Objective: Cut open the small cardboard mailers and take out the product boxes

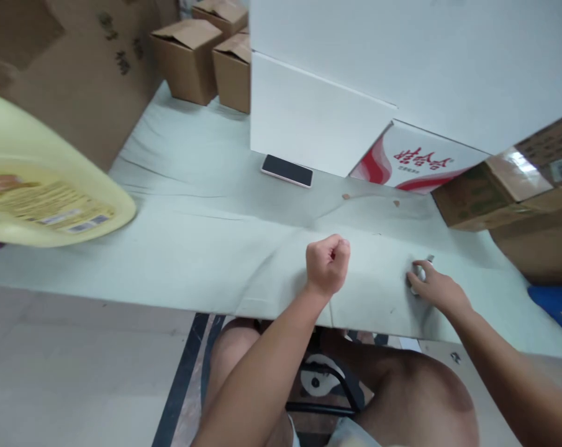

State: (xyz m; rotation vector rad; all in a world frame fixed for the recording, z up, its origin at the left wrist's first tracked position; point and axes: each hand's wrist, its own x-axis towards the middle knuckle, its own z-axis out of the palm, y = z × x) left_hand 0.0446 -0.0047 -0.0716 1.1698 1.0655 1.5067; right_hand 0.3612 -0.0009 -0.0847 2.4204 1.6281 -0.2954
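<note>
Yellow jug [52, 155], foremost at left, overlaps the pale table [192, 261]. Left hand [327, 264], its forearm stretched forward, forms a fist, fingers together, any contents hidden; right hand [432, 284], palm down, clamps thumb and fingers around a small white item [421, 272] at the table. Gripping it appears the step in hand; moving it calls for steady finger pressure.

near: two hands [328, 266], one small object [421, 272] | left: one yellow bottle [57, 180] | far: one phone [287, 171], one white carton [318, 115] | far left: three small brown boxes [187, 69] visible | right: one blue item [553, 304]
</note>
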